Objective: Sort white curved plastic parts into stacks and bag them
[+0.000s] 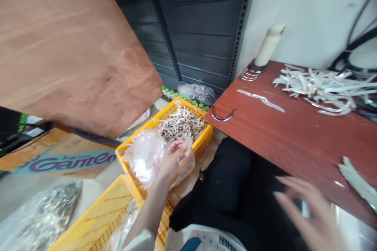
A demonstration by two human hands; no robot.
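Note:
My left hand is over the yellow basket, its fingers closed on the edge of a clear plastic bag. The bag lies bunched over the near part of the basket. Behind it, a heap of thin curled whitish strips fills the far part. Blurred by motion, my right hand is above my lap beside the table's front edge, thumb and fingers apart. A small whitish patch shows by its fingers; I cannot tell what it is. Nearby on the reddish-brown table lies a flat pale bundle of strips.
On the table are a pile of strips, a single strip, a dark curved piece and a pale tube. Green-capped bottles line the floor. A second yellow basket and cardboard are at left.

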